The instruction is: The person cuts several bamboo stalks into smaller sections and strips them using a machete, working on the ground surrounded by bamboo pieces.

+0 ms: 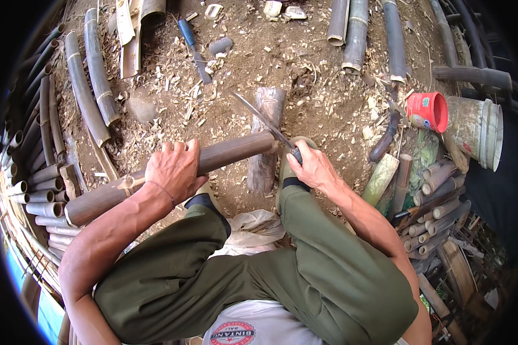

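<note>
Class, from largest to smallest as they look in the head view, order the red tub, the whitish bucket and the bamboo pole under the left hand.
1. Bamboo pole
2. Whitish bucket
3. Red tub

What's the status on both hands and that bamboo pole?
Left hand over bamboo pole, gripping. Right hand holding long knife by handle. Pole crosses over log. Nothing visible between knife and pole.

Earthen floor [334, 118], brown and uneven, strewn with pale wood chips [368, 133]. Left margin of the frame: stacked bamboo culms [45, 209], bordering the ground. Upper right: dark bamboo poles [471, 31]. Lower left: a bright blue surface [50, 317]. Right margin: deep shade. Illumination: diffuse, apparently daylight.
</note>
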Motion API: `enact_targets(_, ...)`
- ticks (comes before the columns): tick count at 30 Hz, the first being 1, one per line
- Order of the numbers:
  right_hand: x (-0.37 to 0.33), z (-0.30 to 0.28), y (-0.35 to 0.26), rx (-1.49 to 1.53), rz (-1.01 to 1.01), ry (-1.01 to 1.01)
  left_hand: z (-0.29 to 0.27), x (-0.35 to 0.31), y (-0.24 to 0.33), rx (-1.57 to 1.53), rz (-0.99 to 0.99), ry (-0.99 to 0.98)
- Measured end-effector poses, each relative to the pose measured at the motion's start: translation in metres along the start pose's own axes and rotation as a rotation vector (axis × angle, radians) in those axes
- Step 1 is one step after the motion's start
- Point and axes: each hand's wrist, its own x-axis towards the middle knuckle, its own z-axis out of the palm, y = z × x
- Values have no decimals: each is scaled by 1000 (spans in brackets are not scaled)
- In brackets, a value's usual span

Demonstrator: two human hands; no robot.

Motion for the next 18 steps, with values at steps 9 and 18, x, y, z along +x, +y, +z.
enact_targets(9,-4,-26,-52,186,-252,266,-23,16,-20,-233,56,-315)
enact_targets(18,6,2,-11,-56,-171,165,-26,25,-22,-386,74,-378)
